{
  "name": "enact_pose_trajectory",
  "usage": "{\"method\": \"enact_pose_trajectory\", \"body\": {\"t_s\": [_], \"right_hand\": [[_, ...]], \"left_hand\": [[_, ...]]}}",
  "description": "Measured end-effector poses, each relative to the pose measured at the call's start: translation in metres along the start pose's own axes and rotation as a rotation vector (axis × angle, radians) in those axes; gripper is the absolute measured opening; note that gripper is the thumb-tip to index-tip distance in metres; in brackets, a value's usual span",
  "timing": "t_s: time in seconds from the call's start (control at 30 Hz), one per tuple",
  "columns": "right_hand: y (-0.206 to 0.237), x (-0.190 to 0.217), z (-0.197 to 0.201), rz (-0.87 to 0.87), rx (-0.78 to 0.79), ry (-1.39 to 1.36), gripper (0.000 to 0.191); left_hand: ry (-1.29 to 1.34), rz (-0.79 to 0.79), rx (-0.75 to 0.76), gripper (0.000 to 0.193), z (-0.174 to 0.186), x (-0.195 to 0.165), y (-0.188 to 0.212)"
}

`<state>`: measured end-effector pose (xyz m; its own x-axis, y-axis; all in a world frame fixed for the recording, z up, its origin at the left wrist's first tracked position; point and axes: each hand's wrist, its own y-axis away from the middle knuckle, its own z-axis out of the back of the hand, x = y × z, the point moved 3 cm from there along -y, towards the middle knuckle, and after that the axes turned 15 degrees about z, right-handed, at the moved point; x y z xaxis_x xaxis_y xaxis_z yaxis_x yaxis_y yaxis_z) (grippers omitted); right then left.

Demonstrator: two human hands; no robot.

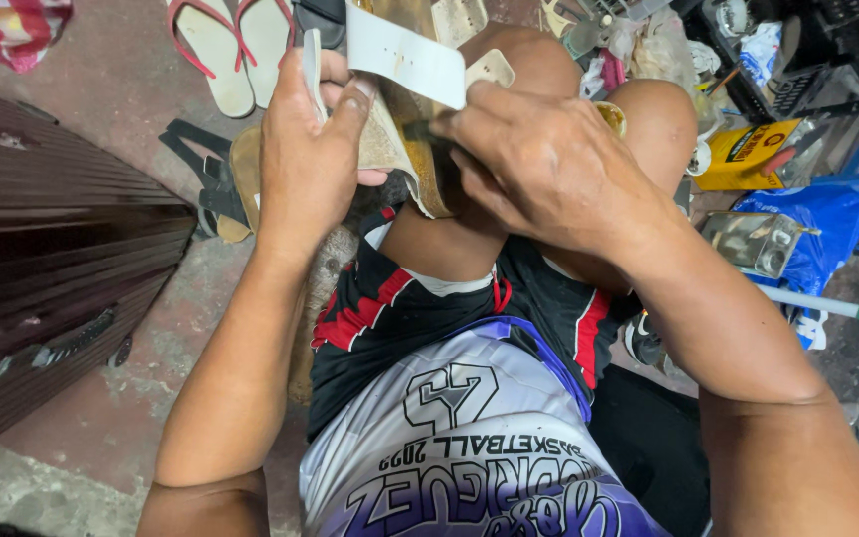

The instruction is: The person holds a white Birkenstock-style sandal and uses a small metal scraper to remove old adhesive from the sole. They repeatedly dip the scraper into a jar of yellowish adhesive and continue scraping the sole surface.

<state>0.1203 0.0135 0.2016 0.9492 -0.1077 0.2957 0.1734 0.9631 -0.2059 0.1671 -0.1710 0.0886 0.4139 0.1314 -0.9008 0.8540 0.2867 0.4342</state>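
Resting across the bare knees, a tan cork-soled sandal with a broad white strap [405,99] is held on its side above the concrete floor [131,99]. The left hand [310,149] is closed around the sandal's near edge, thumb pressed to the sole, so the sandal is gripped firmly. The right hand [549,164] is curled over the sole's edge, and a small dark tool tip [418,129] seems pinched in its fingers, though the tool cannot be told. The sole's layers look partly parted, so the work is judged as underway, not finished. A second dark-strapped brown sandal [221,184] lies untouched on the floor beside the left wrist.
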Motion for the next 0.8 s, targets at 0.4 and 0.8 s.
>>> {"method": "enact_pose_trajectory", "body": {"t_s": [0.4,0.8], "right_hand": [[0.003,0.008,-0.014,0.031,0.006,-0.083,0.02],[0.078,0.0,0.045,-0.471,-0.3,-0.484,0.022]], "left_hand": [[-0.08,0.0,-0.001,0.019,0.005,-0.009,0.01],[0.09,-0.116,0.062,0.018,0.019,0.02,0.003]]}}
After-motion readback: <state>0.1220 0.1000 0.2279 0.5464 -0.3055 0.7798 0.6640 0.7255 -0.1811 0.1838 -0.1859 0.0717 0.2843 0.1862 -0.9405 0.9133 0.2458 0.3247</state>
